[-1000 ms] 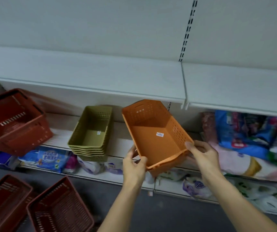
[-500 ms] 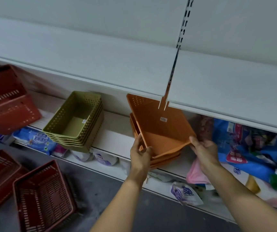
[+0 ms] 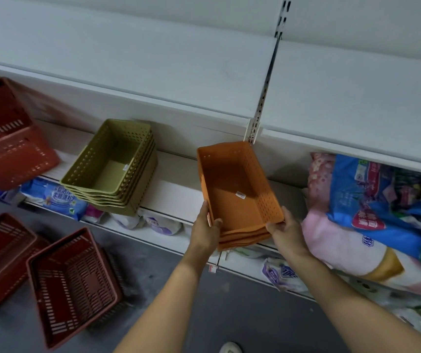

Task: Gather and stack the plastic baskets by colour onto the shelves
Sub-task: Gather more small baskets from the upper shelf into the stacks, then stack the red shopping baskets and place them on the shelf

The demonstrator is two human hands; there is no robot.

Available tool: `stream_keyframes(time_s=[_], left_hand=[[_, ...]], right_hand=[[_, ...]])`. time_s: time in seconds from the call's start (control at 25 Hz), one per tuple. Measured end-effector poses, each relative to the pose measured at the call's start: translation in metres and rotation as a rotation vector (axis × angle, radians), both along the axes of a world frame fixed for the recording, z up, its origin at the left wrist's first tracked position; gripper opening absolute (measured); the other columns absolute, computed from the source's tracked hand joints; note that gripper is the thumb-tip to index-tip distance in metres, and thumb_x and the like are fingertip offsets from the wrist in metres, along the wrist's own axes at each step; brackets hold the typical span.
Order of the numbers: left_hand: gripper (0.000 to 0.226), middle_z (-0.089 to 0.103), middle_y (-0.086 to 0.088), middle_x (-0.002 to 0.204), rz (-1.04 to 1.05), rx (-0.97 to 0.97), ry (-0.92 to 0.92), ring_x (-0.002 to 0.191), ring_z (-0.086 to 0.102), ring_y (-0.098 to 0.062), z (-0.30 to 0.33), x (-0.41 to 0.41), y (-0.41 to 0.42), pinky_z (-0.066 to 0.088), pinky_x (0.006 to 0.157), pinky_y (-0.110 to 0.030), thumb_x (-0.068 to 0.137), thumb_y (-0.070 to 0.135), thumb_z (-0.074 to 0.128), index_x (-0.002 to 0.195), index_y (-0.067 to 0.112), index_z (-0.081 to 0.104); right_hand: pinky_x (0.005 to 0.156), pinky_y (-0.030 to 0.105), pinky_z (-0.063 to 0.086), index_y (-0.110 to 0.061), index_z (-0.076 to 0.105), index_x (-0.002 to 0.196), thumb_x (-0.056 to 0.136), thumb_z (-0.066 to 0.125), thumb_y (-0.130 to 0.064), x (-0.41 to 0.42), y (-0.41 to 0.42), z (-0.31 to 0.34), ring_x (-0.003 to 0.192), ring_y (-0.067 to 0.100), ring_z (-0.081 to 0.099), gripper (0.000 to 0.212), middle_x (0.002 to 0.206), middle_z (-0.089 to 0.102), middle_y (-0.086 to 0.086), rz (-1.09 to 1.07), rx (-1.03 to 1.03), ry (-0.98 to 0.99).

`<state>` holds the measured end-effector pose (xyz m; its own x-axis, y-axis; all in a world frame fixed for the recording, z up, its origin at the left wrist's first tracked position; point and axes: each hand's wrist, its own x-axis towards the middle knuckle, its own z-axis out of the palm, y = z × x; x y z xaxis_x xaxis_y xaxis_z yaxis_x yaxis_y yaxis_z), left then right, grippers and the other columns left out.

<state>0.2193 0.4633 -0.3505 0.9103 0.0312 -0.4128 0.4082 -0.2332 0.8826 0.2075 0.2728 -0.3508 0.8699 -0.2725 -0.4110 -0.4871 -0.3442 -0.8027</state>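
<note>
A stack of orange baskets (image 3: 237, 192) lies on the middle shelf (image 3: 176, 189), its near end over the shelf's front edge. My left hand (image 3: 207, 230) grips the stack's near left corner, thumb over the rim. My right hand (image 3: 284, 231) grips the near right corner. To the left on the same shelf stands a stack of olive-green baskets (image 3: 112, 166). Further left a red basket (image 3: 5, 138) leans tilted on the shelf. Two dark red baskets (image 3: 69, 284) lie on the floor at lower left.
A white upper shelf (image 3: 153, 70) overhangs the basket shelf, with a slotted metal upright (image 3: 263, 98) above the orange stack. Bagged goods (image 3: 372, 200) fill the shelf to the right. Packets (image 3: 54, 197) lie on the lowest shelf. A shoe tip (image 3: 229, 348) shows on the grey floor.
The orange basket I held tilted in the air has gone down into the orange stack on the shelf. Both hands now hold the stack's near corners. The view has tipped downward.
</note>
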Motion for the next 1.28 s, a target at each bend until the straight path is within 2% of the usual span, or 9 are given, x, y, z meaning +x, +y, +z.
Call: stream_keyframes(time_s=[0.16, 0.28, 0.4, 0.56, 0.68, 0.88, 1.0, 1.16, 1.28], left_hand=[[0.068, 0.039, 0.009, 0.149, -0.129, -0.069, -0.029, 0.135, 0.043, -0.016, 0.015, -0.018, 0.004, 0.040, 0.111, -0.035, 0.096, 0.031, 0.057, 0.154, 0.027, 0.021], [0.070, 0.036, 0.009, 0.146, -0.148, 0.080, -0.039, 0.133, 0.035, -0.008, 0.028, -0.033, 0.005, 0.031, 0.106, -0.023, 0.097, 0.030, 0.057, 0.155, 0.021, 0.019], [0.066, 0.037, 0.000, 0.156, -0.072, 0.180, 0.004, 0.143, 0.035, -0.019, 0.026, -0.056, 0.018, 0.031, 0.113, -0.033, 0.095, 0.036, 0.058, 0.153, 0.018, 0.030], [0.042, 0.060, 0.001, 0.136, 0.005, 0.200, -0.056, 0.120, 0.059, -0.018, 0.029, -0.103, 0.069, 0.044, 0.106, -0.036, 0.095, 0.029, 0.057, 0.136, 0.018, 0.055], [0.037, 0.067, 0.002, 0.127, 0.035, 0.213, -0.112, 0.116, 0.061, -0.010, 0.031, -0.130, 0.136, 0.046, 0.104, -0.035, 0.094, 0.018, 0.059, 0.130, 0.014, 0.061], [0.032, 0.070, 0.007, 0.115, 0.083, 0.245, -0.104, 0.104, 0.065, -0.003, 0.037, -0.156, 0.287, 0.050, 0.098, -0.029, 0.092, 0.021, 0.059, 0.124, 0.020, 0.065], [0.028, 0.073, 0.007, 0.106, 0.112, 0.285, -0.075, 0.094, 0.066, 0.006, 0.032, -0.169, 0.379, 0.049, 0.091, -0.016, 0.092, 0.021, 0.060, 0.119, 0.023, 0.067], [0.024, 0.074, 0.006, 0.099, 0.168, 0.283, 0.016, 0.093, 0.068, -0.001, 0.030, -0.174, 0.483, 0.052, 0.093, -0.027, 0.093, 0.016, 0.060, 0.115, 0.022, 0.068], [0.026, 0.073, 0.003, 0.101, 0.214, 0.259, 0.040, 0.095, 0.067, -0.007, 0.035, -0.150, 0.539, 0.051, 0.092, -0.024, 0.094, 0.013, 0.059, 0.118, 0.016, 0.068]], right_hand=[[0.098, 0.036, 0.041, -0.022, 0.034, 0.144, 0.093, 0.056, -0.014, -0.008, -0.002, 0.004, 0.127, 0.023, 0.048, 0.056, 0.135, 0.050, 0.002, 0.084, -0.072, 0.007], [0.106, 0.042, 0.040, -0.026, 0.034, 0.145, 0.092, 0.057, -0.018, -0.024, 0.010, 0.010, 0.135, 0.025, 0.041, 0.059, 0.144, 0.044, 0.005, 0.059, -0.209, -0.094], [0.107, 0.042, 0.039, -0.025, 0.036, 0.145, 0.095, 0.053, -0.019, -0.058, 0.041, 0.026, 0.137, 0.023, 0.038, 0.053, 0.151, 0.035, 0.003, 0.076, -0.200, -0.134], [0.101, 0.035, 0.041, -0.024, 0.046, 0.139, 0.093, 0.056, -0.014, -0.097, 0.101, 0.045, 0.126, 0.020, 0.050, 0.048, 0.141, 0.050, 0.000, 0.117, -0.187, -0.202], [0.098, 0.031, 0.041, -0.021, 0.052, 0.135, 0.093, 0.055, -0.012, -0.117, 0.161, 0.048, 0.122, 0.016, 0.053, 0.043, 0.133, 0.057, 0.000, 0.126, -0.152, -0.197], [0.100, 0.042, 0.047, -0.019, 0.060, 0.122, 0.092, 0.057, -0.010, -0.136, 0.298, 0.039, 0.108, 0.012, 0.061, 0.032, 0.119, 0.065, -0.001, 0.186, -0.060, -0.201], [0.098, 0.039, 0.049, -0.015, 0.064, 0.116, 0.091, 0.058, -0.006, -0.139, 0.382, 0.034, 0.102, 0.011, 0.064, 0.027, 0.112, 0.068, -0.002, 0.241, -0.040, -0.209], [0.097, 0.037, 0.049, -0.022, 0.064, 0.111, 0.092, 0.056, -0.006, -0.127, 0.481, 0.033, 0.101, 0.008, 0.064, 0.026, 0.109, 0.068, -0.007, 0.312, 0.042, -0.161], [0.097, 0.034, 0.049, -0.024, 0.064, 0.109, 0.093, 0.055, -0.006, -0.090, 0.535, 0.038, 0.099, 0.003, 0.062, 0.026, 0.107, 0.068, -0.008, 0.355, 0.094, -0.156]])
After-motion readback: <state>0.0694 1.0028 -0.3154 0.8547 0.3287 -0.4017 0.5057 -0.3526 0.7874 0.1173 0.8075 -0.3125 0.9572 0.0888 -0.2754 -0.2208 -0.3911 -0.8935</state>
